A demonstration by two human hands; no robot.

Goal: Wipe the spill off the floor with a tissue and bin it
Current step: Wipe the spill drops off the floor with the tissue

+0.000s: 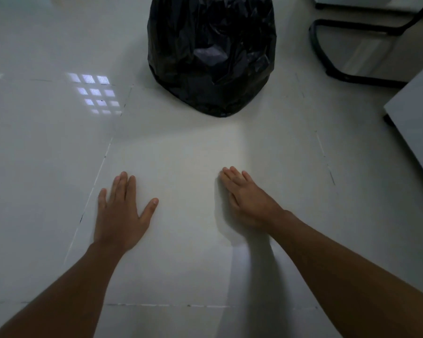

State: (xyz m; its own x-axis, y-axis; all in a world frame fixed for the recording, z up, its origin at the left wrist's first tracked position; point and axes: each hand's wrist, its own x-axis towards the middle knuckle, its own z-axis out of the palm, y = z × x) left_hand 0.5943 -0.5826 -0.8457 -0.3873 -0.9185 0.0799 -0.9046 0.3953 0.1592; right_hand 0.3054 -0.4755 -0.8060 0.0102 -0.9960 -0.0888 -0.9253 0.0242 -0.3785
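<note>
A bin lined with a crinkled black bag (211,54) stands on the white tiled floor (181,152) straight ahead. My left hand (121,213) lies flat on the floor, palm down, fingers spread, holding nothing. My right hand (248,201) rests about a hand's width to its right, tilted on its edge with fingers straight and together, also holding nothing. Both hands are well in front of the bin. I see no tissue and no visible spill on the tiles.
A black tubular chair base (347,45) stands at the back right. A grey cabinet or table edge (415,123) juts in at the right. A window reflection (94,93) shines on the tiles at the left.
</note>
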